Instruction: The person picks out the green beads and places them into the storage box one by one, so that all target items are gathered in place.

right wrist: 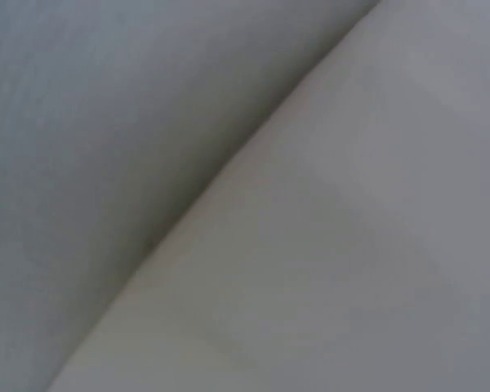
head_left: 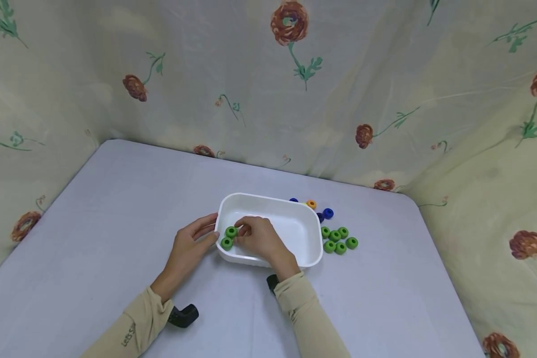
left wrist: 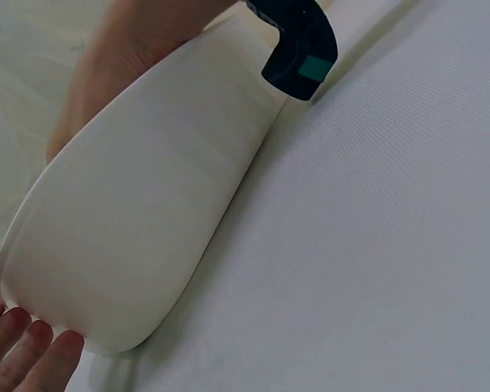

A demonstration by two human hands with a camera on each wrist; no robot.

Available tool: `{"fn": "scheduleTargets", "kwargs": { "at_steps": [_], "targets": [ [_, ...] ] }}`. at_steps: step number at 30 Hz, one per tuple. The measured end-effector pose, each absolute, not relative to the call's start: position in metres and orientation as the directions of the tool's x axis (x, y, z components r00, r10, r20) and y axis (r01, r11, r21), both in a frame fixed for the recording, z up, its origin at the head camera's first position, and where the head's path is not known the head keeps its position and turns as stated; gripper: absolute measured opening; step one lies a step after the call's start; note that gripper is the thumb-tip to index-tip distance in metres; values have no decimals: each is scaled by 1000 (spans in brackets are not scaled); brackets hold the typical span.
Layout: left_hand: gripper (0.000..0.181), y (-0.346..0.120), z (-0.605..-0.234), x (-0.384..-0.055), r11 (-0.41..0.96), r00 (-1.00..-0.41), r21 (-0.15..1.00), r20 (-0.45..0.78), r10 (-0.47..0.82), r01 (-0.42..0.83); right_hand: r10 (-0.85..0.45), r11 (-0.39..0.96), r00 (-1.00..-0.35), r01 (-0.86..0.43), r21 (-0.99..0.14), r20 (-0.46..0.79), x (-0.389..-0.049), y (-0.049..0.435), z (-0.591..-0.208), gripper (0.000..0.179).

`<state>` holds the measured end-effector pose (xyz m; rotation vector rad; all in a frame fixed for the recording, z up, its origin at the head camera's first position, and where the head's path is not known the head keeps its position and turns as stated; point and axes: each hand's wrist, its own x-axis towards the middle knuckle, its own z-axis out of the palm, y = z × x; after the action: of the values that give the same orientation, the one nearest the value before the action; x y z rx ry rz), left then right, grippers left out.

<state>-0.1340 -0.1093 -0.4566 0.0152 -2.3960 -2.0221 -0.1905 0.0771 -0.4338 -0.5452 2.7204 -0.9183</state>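
Note:
A white tray with rounded corners sits on the table. My left hand touches its left end, fingers against the outer wall and thumb at the rim. Fingertips show on that wall in the left wrist view. Inside the tray, at its left end, lie two green ring-shaped beads. My right hand reaches in over the front wall, its thumb and index finger about the right side of the farther green bead. The right wrist view shows only blurred pale surfaces, with no hand.
Several green beads lie on the table right of the tray. Behind them are blue beads and an orange bead, some partly hidden by the tray. Flowered cloth surrounds the white-covered table. Black devices are worn at the wrists.

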Motion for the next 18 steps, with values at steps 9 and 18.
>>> {"fn": "scheduleTargets", "kwargs": {
  "at_steps": [9, 18],
  "targets": [
    [47, -108, -454, -132, 153, -1000, 988, -21, -15, -23, -390, 744, -919, -283, -605, -50, -189, 82, -431, 25],
    [48, -107, -457, -134, 173, -999, 984, -37, -27, -41, -301, 705, -954, -234, -669, 17, -181, 96, -414, 25]
  ]
}}
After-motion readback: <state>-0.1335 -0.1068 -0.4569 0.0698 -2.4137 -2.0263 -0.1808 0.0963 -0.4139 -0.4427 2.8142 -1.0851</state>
